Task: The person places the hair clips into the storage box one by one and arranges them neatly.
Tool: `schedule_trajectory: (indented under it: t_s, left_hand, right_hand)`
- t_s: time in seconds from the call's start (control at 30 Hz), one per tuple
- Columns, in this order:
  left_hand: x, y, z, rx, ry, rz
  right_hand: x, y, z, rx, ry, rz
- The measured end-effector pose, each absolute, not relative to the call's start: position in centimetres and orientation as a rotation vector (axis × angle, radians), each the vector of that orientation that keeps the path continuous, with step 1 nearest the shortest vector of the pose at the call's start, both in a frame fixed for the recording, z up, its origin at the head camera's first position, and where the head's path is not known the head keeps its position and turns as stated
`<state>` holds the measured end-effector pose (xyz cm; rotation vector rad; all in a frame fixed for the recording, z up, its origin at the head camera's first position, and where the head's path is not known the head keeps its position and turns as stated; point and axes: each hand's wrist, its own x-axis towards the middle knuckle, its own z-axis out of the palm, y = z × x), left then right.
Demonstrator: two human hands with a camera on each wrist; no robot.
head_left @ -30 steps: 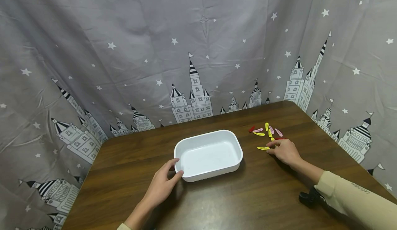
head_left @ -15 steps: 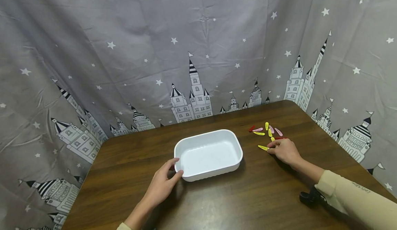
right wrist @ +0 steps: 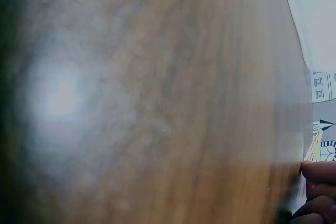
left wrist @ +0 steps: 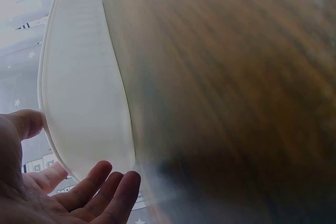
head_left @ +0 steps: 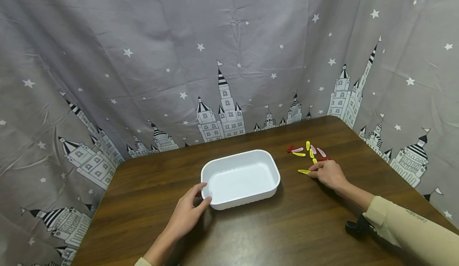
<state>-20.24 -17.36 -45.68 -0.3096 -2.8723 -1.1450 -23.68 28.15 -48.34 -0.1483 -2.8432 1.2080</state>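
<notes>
The right hand (head_left: 329, 175) hides one end of the yellow clip (head_left: 303, 171) it pinches and part of a red clip (head_left: 322, 159). The near edge of the table (head_left: 143, 194) is cut off. Marks (head_left: 416, 215) on the sleeve (head_left: 412, 232) are too small to read.

Bare wood on the brown wood-grain table (head_left: 150, 186) leaves a lane between the right wall of the white, rounded-rectangular, shallow tray (head_left: 240, 180) and the slim yellow hair clip (head_left: 303, 171) pinched in the right hand (head_left: 329, 175). The tray is uncovered from above, but its raised rim stands all round; the left hand (head_left: 190, 208) takes up its near-left corner. On the far side of the right hand, a loose group of small red, pink and yellow hair clips (head_left: 311, 153) crowds the way. The long beige right sleeve (head_left: 412, 228) bars the near right. Behind the far edge hangs a grey castle-print curtain (head_left: 229, 38).
</notes>
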Motion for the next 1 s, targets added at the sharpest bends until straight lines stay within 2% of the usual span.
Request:
schedule_trajectory:
  t_s: [1.0]
  left_hand:
    - [-19.48, -17.66, -45.77, -0.336, -2.805, -1.185]
  right_hand:
    - [-23.20, 28.63, -47.74, -0.056, -2.893, 1.273]
